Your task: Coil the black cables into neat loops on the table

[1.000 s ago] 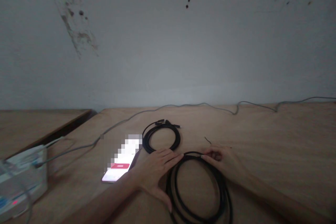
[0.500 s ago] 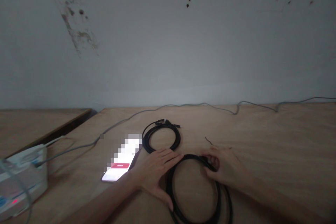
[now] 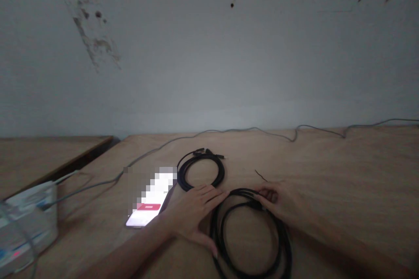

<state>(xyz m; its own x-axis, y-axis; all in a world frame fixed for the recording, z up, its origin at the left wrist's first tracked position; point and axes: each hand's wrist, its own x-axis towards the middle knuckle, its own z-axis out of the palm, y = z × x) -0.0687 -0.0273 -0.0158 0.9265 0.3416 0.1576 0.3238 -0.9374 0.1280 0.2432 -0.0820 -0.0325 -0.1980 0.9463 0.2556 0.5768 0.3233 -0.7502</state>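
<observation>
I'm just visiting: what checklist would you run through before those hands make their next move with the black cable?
1. Left hand at near coil: ok, spread along its left side.
2. Right hand on it: ok, thumb and fingers pinching the far edge.
3. Near coil's strands bunched together: not ok, they spread apart.
4. Far coil untouched by fingers: cannot tell.
5. Phone apart from near coil: ok.

1. The flat, pale-brown wooden tabletop (image 3: 343, 165) is finished matt.
2. Toward its near edge, the round black cable coil (image 3: 280, 235) is sheathed in smooth, plastic-looking material.
3. By its left edge, the white boxy unit (image 3: 44, 222) is cased in plastic.
</observation>
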